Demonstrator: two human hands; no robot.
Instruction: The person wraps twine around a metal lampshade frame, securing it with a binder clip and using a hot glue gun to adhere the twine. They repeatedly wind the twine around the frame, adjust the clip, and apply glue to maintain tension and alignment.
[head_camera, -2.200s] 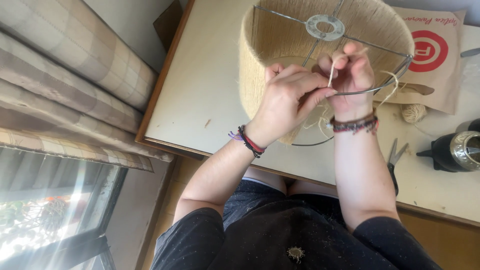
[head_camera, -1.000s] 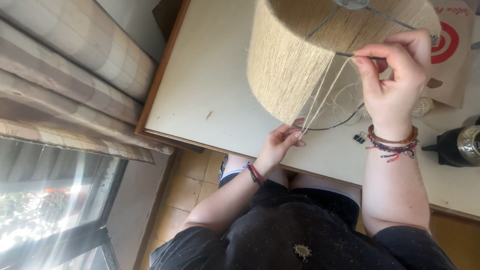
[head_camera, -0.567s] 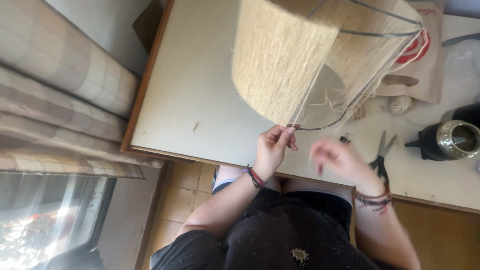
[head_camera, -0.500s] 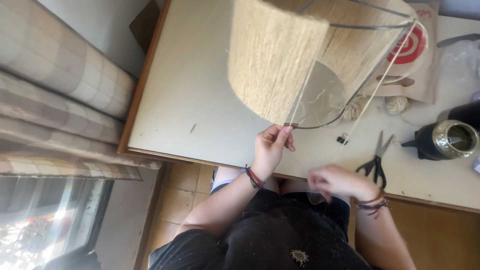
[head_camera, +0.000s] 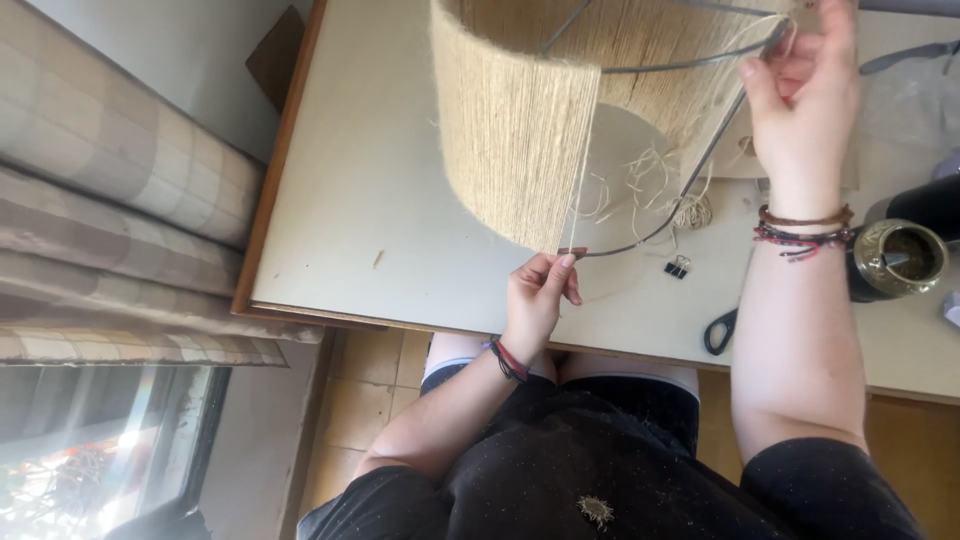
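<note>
I'm winding twine onto the lampshade frame (head_camera: 530, 110), which stands tilted on the worktop (head_camera: 380, 200), its near side already covered. To do this well I judge each turn should lie tight against the last, with the strand (head_camera: 580, 200) taut. My left hand (head_camera: 538, 295) is low at the bottom ring, fingers (head_camera: 560, 268) pinched shut on the strand. My right hand (head_camera: 805, 95) is raised at the top ring, fingers curled around the twine there, forearm upright.
</note>
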